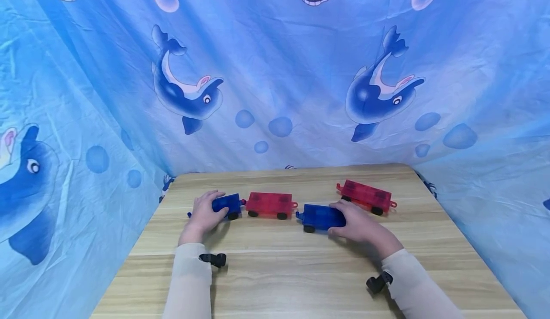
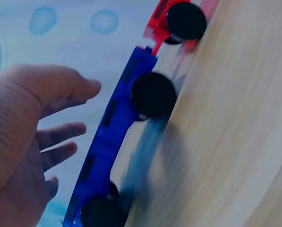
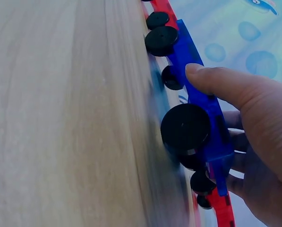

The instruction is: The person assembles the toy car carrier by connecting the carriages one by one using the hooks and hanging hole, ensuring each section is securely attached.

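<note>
At the left, a blue toy train car (image 1: 231, 204) is joined to a red car (image 1: 269, 205), its black wheels on the table. My left hand (image 1: 205, 211) hovers around this blue car; in the left wrist view, background shows between the loosely bent fingers (image 2: 60, 132) and its side (image 2: 112, 118). Further right, my right hand (image 1: 353, 221) grips a second blue car (image 1: 320, 217). Its thumb (image 3: 221, 82) presses the near side and the other fingers go behind the far side. The front hook of this car lies close to the red car's ring.
Behind the right hand stands another red car (image 1: 365, 195), set at a slant. A wooden table (image 1: 275, 271) carries everything. A blue curtain (image 1: 275, 70) printed with dolphins hangs round its back and sides. A black wrist camera (image 1: 216, 260) sits on the left sleeve.
</note>
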`<state>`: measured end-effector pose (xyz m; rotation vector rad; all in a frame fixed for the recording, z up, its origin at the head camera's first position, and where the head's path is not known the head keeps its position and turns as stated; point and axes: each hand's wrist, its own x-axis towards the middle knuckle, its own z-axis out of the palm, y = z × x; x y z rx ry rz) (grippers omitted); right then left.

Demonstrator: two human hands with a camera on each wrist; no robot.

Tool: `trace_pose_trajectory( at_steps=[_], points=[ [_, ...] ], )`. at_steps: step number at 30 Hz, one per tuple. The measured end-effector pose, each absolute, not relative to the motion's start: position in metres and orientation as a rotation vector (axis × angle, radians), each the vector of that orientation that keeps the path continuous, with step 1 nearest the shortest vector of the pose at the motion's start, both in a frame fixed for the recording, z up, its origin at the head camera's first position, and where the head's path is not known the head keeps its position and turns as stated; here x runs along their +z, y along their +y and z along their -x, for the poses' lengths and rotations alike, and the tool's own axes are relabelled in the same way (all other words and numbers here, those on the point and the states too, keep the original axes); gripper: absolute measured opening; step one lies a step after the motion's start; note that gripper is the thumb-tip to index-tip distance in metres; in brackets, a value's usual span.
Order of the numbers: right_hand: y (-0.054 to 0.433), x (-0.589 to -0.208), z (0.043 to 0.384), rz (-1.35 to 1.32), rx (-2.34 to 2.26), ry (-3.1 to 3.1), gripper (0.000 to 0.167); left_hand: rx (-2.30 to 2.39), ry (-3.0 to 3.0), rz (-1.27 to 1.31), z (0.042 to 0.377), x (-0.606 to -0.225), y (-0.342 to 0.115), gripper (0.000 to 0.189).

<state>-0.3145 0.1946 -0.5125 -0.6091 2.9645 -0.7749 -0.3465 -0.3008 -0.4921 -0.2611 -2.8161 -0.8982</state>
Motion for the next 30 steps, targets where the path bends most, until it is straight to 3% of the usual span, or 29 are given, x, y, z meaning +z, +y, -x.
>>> trace_pose_trajectory(
  at_steps=[30],
  points=[
    [0.196,-0.513,0.327,0.552,-0.790,2.979,0.082,-0.830,-2.882,0.610,0.365,-0.496,-0.189,0.073]
  ],
)
